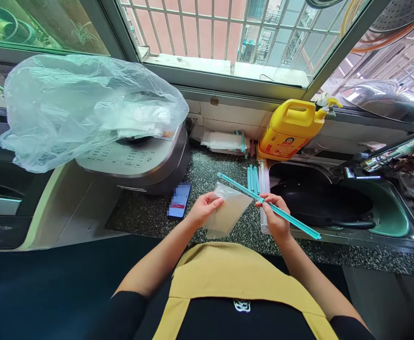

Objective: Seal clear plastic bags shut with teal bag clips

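My left hand (205, 208) pinches the upper left edge of a small clear plastic bag (228, 215) with something beige in it. The bag hangs over the counter's front part. In my right hand (276, 215) is a long teal bag-sealing clip (302, 227), gripped near its middle and slanting down to the right. Its far left end passes over the bag's top edge; whether the two touch I cannot tell. Several shorter teal clips (253, 178) lie on the counter beyond my right hand. Against the wall sits a stack of whitish packets (223, 140) with teal clips on them.
Left of my hands are a phone (179, 200) and a rice cooker (132, 163) with a big clear plastic bag (86, 104) on top. A yellow pump jug (290, 132) stands behind the sink (391, 212), which holds a black wok (320, 203). A faucet (373, 163) juts over it.
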Motion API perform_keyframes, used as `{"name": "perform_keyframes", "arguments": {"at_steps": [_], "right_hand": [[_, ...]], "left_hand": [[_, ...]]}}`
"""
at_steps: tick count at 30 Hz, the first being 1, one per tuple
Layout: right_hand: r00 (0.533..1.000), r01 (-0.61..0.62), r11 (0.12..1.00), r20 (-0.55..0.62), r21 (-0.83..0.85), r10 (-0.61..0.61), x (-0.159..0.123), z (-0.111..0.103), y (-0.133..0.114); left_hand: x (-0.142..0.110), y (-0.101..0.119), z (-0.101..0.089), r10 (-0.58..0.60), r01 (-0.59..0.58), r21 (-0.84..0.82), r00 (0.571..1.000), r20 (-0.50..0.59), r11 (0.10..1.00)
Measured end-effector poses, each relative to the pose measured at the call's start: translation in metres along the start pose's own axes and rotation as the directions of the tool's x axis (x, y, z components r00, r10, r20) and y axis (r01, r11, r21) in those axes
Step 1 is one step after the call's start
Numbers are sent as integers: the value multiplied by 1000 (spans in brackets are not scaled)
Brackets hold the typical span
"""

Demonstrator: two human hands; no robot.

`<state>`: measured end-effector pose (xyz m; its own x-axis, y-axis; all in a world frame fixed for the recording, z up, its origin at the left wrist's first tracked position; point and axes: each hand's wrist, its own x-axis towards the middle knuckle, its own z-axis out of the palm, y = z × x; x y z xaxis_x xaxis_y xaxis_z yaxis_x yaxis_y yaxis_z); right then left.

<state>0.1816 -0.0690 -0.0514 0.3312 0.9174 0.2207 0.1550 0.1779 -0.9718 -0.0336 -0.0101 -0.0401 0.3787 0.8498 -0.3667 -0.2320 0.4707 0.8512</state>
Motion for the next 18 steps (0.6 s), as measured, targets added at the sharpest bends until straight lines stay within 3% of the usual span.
{"name": "perform_keyframes", "arguments": {"at_steps": [8,18], "right_hand": [[989,-123,985,92,121,112,3,8,-2],[991,-117,986,75,115,108,4,18,1]], "left_hand": [[6,2,11,10,-10,8,1000,-13,1000],[7,-5,7,10,-8,39,999,-48,999]]}}
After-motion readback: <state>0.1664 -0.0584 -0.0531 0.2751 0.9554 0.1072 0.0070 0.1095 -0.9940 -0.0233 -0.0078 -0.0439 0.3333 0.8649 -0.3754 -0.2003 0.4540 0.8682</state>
